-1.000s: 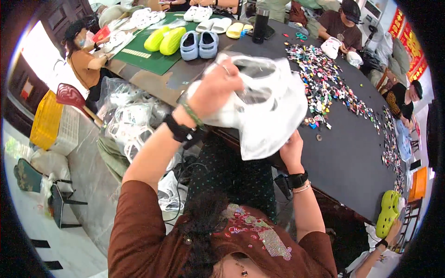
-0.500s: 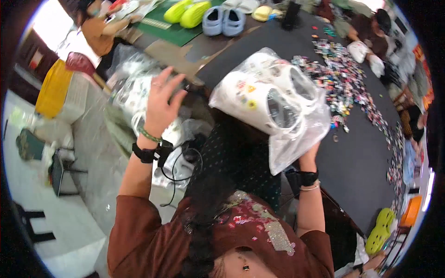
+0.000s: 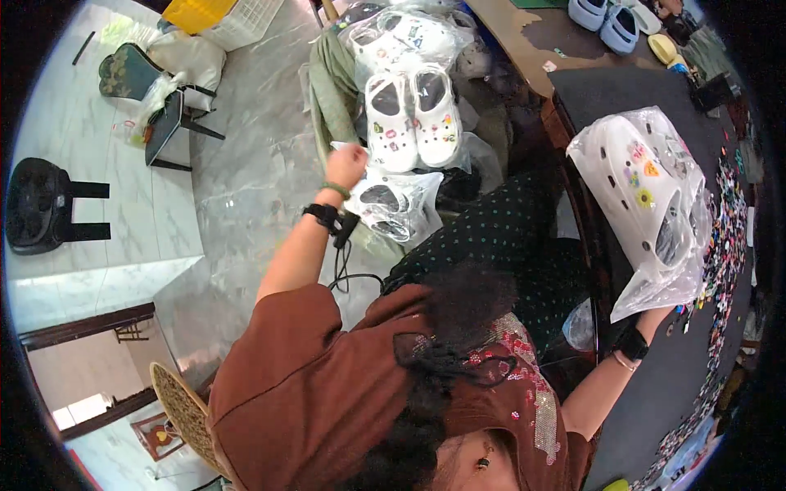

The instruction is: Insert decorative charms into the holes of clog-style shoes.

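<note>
My left hand (image 3: 345,166) is closed at the edge of a clear plastic bag around a white clog pair (image 3: 385,204) in a heap on my left. Just beyond it lie another pair of white clogs (image 3: 413,114) with coloured charms and more bagged white clogs (image 3: 401,41). My right hand (image 3: 657,316) is under the lower end of a clear bag of white clogs (image 3: 630,180), decorated with flower charms, over the black tabletop. The bag hides its fingers. Whether the bag rests on the tabletop I cannot tell.
Many small colourful charms (image 3: 725,245) are spread over the black table (image 3: 589,94) on the right. Blue clogs (image 3: 620,31) stand at the far end. A dark chair (image 3: 176,123), a black stool (image 3: 41,204) and a yellow crate (image 3: 196,12) are on the left.
The view has turned left. My left hand, open in the air before, has closed at the bag in the heap. The bagged clogs in my right hand are now over the black table.
</note>
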